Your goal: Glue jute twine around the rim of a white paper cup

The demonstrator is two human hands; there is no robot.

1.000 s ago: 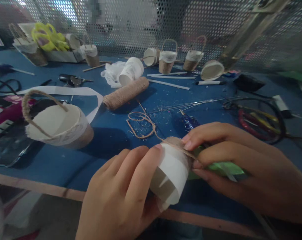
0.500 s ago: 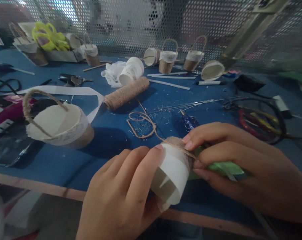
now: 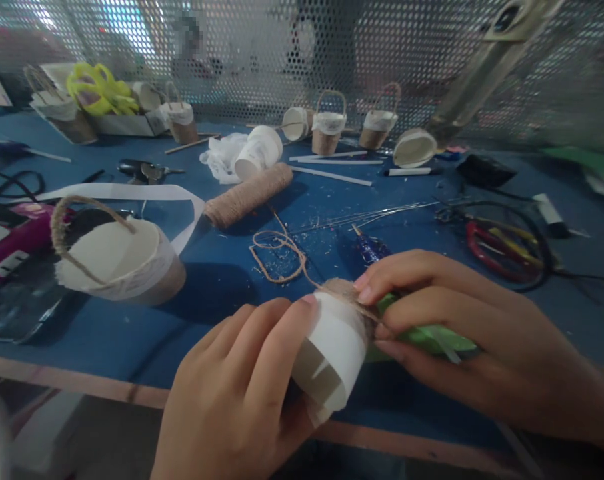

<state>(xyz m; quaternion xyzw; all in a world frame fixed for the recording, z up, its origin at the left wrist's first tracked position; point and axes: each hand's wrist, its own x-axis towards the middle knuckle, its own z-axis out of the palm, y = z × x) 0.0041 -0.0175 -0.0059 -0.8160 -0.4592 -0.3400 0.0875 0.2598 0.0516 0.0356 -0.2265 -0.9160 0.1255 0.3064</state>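
Observation:
My left hand point(image 3: 247, 380) grips a white paper cup point(image 3: 335, 340), which lies tilted with its open mouth toward me. Brown jute twine point(image 3: 309, 270) runs onto the cup and covers its far, closed end. With fingers pinched, my right hand point(image 3: 452, 333) presses the twine against the cup's side. The loose twine curls on the table and leads back to a twine roll point(image 3: 249, 195). Part of a green item point(image 3: 432, 339) shows beneath my right hand; its kind is hidden. Left of my hands stands a twine-wrapped cup basket point(image 3: 127, 260) with a lace rim and twine handle.
On the blue table point(image 3: 222, 333) lie a magenta glue gun point(image 3: 22, 243), white ribbon point(image 3: 117, 191), white glue sticks point(image 3: 332, 176), pliers with red and yellow handles point(image 3: 497, 247) and thin wires. Small baskets point(image 3: 328, 133), yellow scissors point(image 3: 95, 87) and a mesh screen point(image 3: 262, 60) are at the back.
The view has shifted slightly, so the table items sit a little lower. Both hands keep their hold on the cup and twine, with hardly any other difference.

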